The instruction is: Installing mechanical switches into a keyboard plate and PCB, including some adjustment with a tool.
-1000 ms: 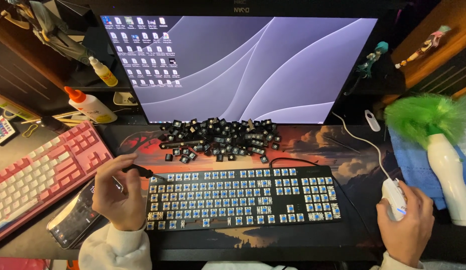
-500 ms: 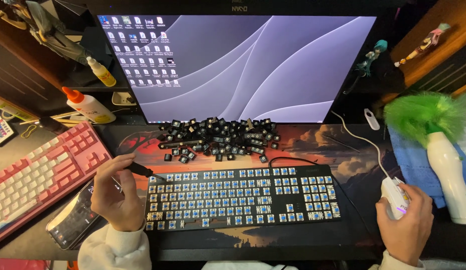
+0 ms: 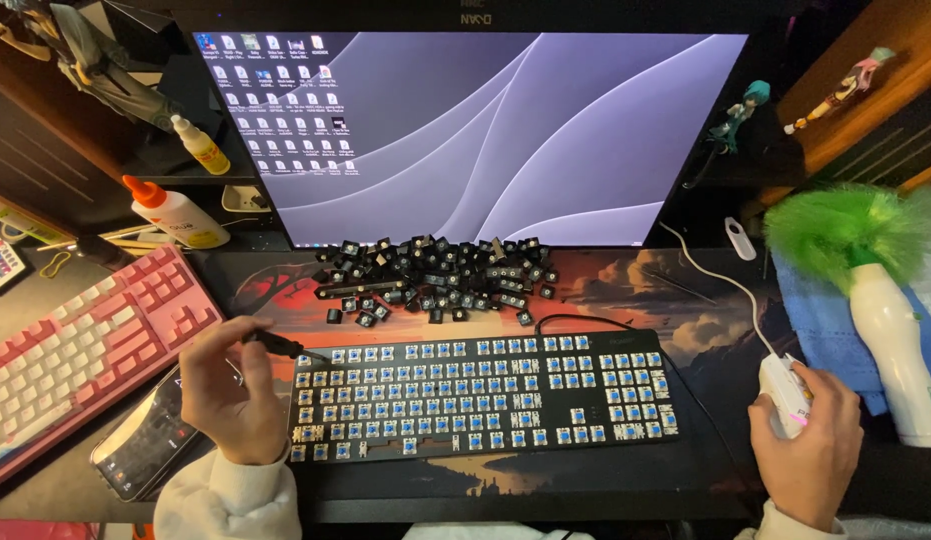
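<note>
One big monitor (image 3: 475,130) fills the back of the desk (image 3: 685,500), desktop wallpaper and icon rows showing. Below it sits a black keyboard (image 3: 482,397) stripped of caps, blue switch stems exposed across nearly the whole board, on a dark sunset desk mat (image 3: 625,290). Pink keyboard (image 3: 75,345) lies angled at far left, a phone (image 3: 145,445) just beside its lower end. Green duster (image 3: 845,225) and a white bottle (image 3: 900,340) stand at right on a blue cloth (image 3: 815,310). Heap of loose black keycaps (image 3: 435,275) lies between monitor and black keyboard.

Change since a second ago: almost none. Left hand (image 3: 225,395) has held its place at the board's top-left corner; right hand (image 3: 810,455) has shifted only slightly on the white mouse (image 3: 785,395). Reads as a pause, no switch or cap moved.

Left grip: fingers curled closed around a thin dark tool (image 3: 275,345), its tip pointing at the keyboard's upper-left corner, just short of touching. Right grip: palm draped over the mouse, fingers loosely wrapped, resting rather than lifting.
</note>
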